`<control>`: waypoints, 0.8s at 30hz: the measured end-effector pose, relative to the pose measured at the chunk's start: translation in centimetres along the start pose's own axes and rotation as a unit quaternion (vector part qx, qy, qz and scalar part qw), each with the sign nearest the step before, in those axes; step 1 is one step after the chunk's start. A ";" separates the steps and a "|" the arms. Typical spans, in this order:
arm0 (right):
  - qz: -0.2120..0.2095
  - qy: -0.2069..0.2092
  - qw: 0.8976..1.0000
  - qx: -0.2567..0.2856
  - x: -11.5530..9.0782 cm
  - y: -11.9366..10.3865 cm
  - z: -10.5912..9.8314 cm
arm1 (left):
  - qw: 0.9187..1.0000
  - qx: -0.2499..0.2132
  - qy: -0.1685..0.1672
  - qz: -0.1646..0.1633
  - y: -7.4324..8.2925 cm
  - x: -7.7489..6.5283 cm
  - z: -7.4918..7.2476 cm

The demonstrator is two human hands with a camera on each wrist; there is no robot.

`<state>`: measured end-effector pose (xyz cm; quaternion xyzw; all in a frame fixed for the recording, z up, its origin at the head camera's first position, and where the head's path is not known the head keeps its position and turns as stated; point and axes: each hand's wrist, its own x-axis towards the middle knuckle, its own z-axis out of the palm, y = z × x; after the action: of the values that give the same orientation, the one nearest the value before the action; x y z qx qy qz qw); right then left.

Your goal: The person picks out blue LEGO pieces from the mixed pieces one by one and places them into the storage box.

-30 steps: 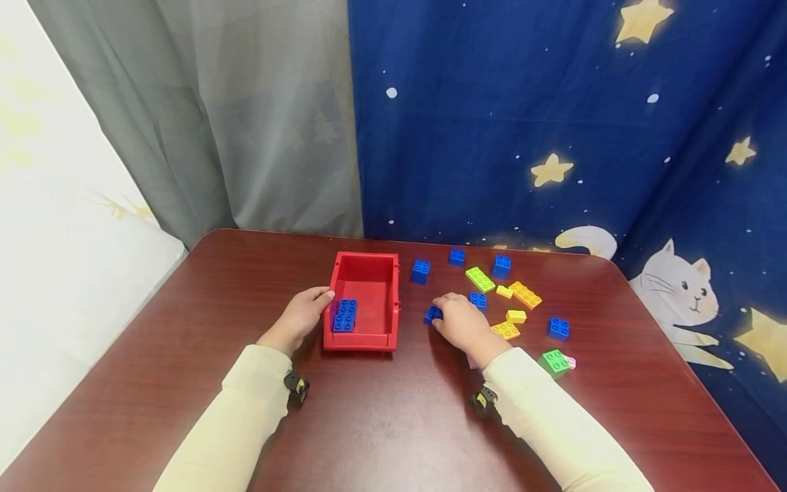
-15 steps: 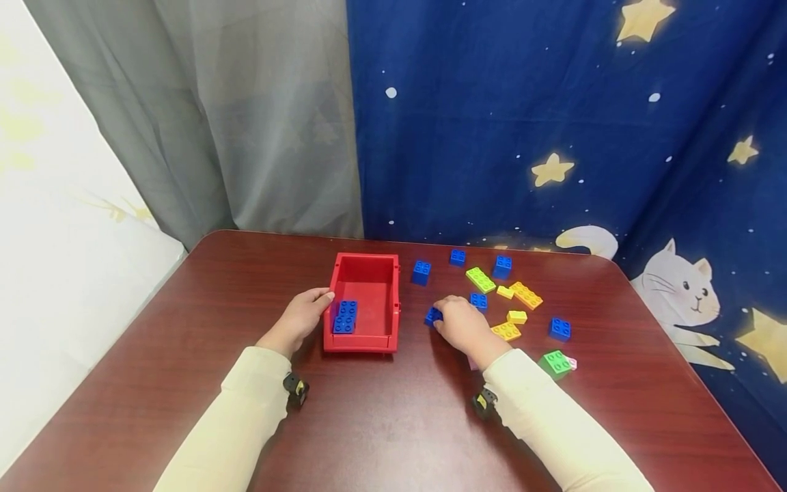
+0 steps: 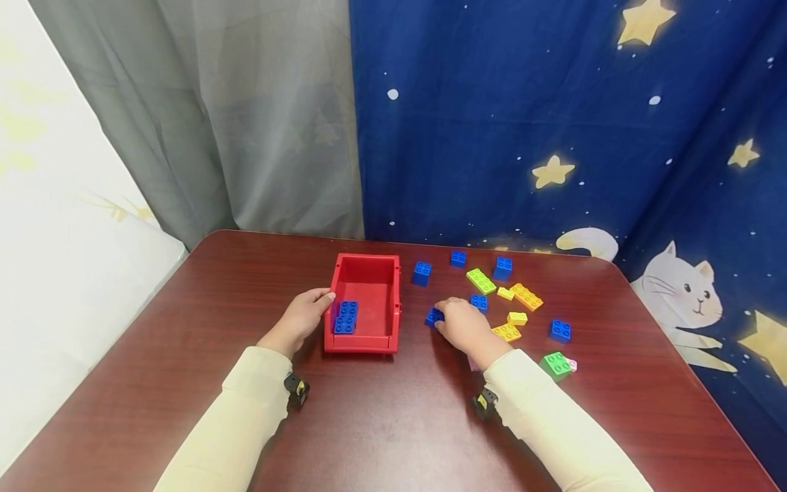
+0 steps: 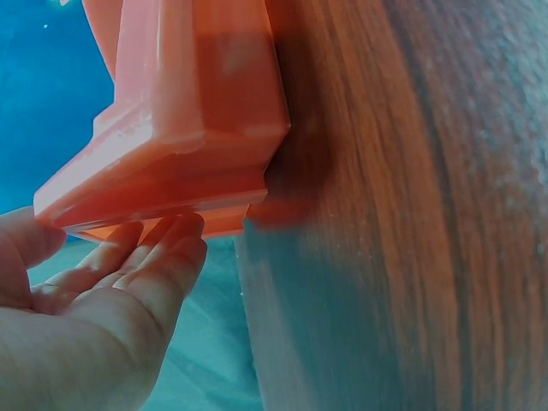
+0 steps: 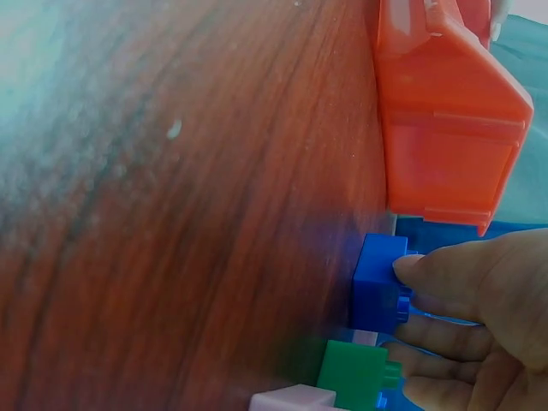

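Right grip [image 3: 465, 322] on boxy, studded blue block [image 5: 375, 287].

Curtained room, starry curtain [image 3: 461, 137], toy bricks [image 3: 560, 331]

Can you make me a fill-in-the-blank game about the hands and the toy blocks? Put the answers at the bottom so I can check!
Use the head view.
1. The left grip holds the side of a bin whose color is ____.
2. The right grip is on a block whose color is ____.
3. The green block shows ____ studs on top.
4. The animal printed on the curtain is a ____.

Missing words: red; blue; four; cat.
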<state>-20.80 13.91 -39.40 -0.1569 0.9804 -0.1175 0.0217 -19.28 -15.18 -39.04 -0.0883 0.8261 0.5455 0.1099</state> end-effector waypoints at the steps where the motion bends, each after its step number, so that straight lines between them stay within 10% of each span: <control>1: 0.001 -0.001 1.000 0.001 0.0 0.0 0.0 | 1.000 0.001 0.001 0.001 0.0 0.0 0.0; 24: -0.021 0.064 0.997 0.028 -0.6 -0.6 -1.7 | 1.000 0.006 0.007 0.000 0.1 -0.2 0.1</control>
<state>-20.19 13.93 -37.61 -0.1687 0.9726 -0.1549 -0.0388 -19.08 -15.03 -38.96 -0.0915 0.8302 0.5399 0.1044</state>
